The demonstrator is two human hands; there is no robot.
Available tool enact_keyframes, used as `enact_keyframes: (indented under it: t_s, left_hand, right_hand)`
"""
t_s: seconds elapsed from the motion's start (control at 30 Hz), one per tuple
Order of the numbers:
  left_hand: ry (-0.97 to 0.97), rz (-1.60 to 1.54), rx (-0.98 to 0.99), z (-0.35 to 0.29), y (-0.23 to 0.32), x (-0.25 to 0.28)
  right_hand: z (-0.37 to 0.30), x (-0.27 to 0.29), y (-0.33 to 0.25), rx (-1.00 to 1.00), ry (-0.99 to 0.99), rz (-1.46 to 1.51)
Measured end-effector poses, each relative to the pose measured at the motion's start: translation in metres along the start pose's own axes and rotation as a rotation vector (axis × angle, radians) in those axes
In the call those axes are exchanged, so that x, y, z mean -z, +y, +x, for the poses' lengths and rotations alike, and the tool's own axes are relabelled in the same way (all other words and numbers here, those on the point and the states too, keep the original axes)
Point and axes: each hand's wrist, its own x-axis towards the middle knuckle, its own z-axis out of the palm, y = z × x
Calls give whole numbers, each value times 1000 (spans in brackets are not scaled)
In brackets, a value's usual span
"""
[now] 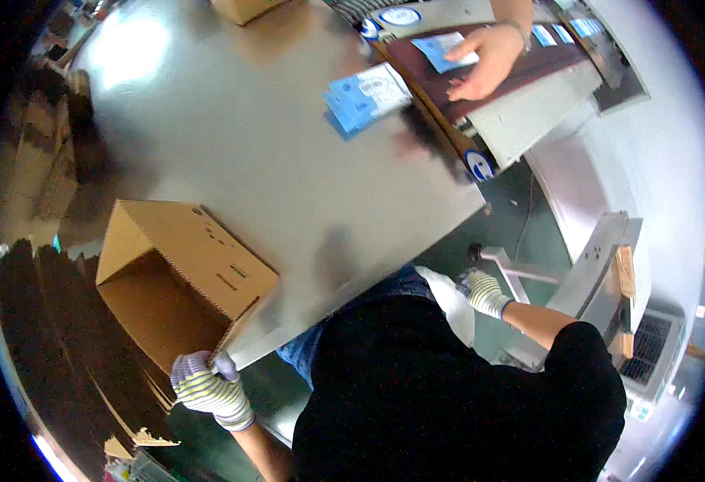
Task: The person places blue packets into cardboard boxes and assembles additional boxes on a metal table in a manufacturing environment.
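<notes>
An open cardboard box (208, 249) lies on its side at the near left of the metal table, its dark hollow facing the lower left. My left hand (208, 390), in a striped knit glove, grips the box's near edge, with the thumb against the cardboard. My right hand (485, 293), gloved alike, is off the table at my right side. It is beside a white sheet-like thing (449, 305) by my hip; its fingers are too small and partly hidden to read.
The metal table (232, 136) carries a stack of blue-and-white packets (368, 92). At the far right a co-worker's bare hand (489, 64) reaches over more packets on a dark conveyor belt (417, 68). Flattened cardboard (55, 321) stands left; a white metal frame (513, 273) is at right.
</notes>
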Motion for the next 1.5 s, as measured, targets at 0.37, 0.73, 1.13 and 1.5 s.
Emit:
enact_keyframes:
  t_s: [0.37, 0.73, 1.13, 1.5]
  left_hand:
    - [-99, -1, 38, 4, -2, 2]
    - [-100, 23, 26, -7, -1, 3]
    - [-7, 3, 2, 4, -1, 3]
    - [-22, 71, -5, 16, 7, -1]
  right_hand:
    - [69, -182, 61, -274, -305, 30]
    - [114, -57, -3, -22, -268, -38]
    - [141, -85, 34, 232, -327, -153]
    - [158, -127, 60, 400, -289, 1]
